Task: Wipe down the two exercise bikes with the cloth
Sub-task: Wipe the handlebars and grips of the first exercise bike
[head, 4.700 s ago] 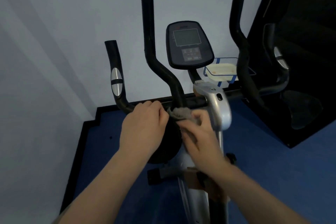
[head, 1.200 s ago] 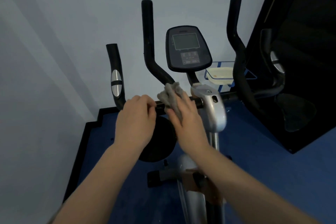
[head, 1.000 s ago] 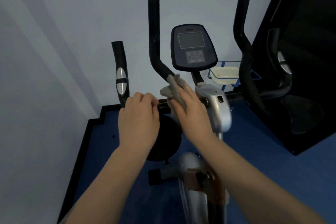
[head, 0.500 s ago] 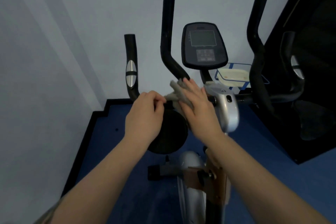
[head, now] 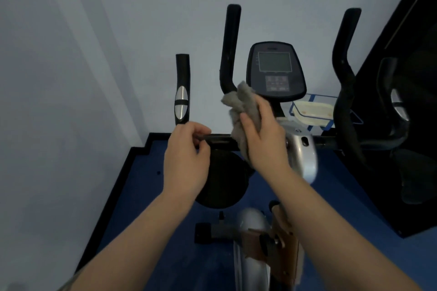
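An exercise bike [head: 301, 156] with a silver stem and black handlebars stands in front of me. Its console [head: 275, 71] faces me. My right hand [head: 262, 134] is shut on a grey cloth [head: 241, 104] and presses it against the bend of the inner left handlebar [head: 229, 49]. My left hand [head: 186, 158] is loosely curled at the horizontal crossbar [head: 220, 139], just below the outer left grip with its silver sensor [head: 181, 104]. Whether it grips the bar I cannot tell. A second bike is not in view.
A pale wall closes off the left and back. A black panel [head: 416, 101] stands on the right, close to the right handlebars [head: 343, 66]. A blue wire holder with a cream tray [head: 312, 111] sits behind the console. The floor [head: 156, 231] is blue.
My right hand has carried the cloth from the crossbar up to the bend of the inner left handlebar. My left hand stays near the crossbar. The view has shifted left.
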The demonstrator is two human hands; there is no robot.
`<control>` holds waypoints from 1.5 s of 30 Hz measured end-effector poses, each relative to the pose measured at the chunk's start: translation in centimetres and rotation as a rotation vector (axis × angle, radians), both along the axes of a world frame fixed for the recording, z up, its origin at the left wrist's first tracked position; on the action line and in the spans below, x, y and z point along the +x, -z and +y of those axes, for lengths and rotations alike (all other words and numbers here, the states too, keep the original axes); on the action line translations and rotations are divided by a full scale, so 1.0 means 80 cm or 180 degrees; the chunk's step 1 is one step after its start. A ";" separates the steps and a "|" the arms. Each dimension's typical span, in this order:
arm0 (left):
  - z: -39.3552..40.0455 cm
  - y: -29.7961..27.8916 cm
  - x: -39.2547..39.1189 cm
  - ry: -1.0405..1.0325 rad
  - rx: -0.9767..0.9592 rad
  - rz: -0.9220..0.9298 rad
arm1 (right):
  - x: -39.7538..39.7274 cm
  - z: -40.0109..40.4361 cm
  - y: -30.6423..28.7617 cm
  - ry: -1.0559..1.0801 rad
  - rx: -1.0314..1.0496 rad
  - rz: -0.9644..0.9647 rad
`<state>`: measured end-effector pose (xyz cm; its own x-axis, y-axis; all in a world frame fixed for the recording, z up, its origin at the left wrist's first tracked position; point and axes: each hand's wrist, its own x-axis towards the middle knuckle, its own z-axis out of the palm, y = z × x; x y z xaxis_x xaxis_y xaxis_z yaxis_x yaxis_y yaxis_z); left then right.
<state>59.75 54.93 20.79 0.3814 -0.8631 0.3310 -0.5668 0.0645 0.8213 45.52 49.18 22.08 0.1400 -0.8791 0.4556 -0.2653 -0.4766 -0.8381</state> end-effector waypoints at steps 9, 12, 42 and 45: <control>0.003 0.022 0.034 0.0310 0.0024 0.0441 | -0.020 -0.037 -0.011 -0.0669 -0.0739 0.2993; -0.007 0.017 0.060 0.0231 -0.0147 0.0503 | 0.010 -0.037 -0.017 -0.0596 -0.0322 0.3050; -0.082 0.011 0.139 0.0504 0.0118 0.0192 | 0.108 -0.055 -0.012 -0.0997 0.1254 0.3420; -0.087 0.009 0.142 0.0434 0.0116 0.0354 | 0.125 -0.057 -0.010 -0.0815 0.1350 0.3008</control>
<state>71.08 47.95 20.11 0.2924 -0.9200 0.2610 -0.4605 0.1038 0.8816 55.50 44.63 22.90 0.4795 -0.8347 -0.2709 -0.8278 -0.3278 -0.4553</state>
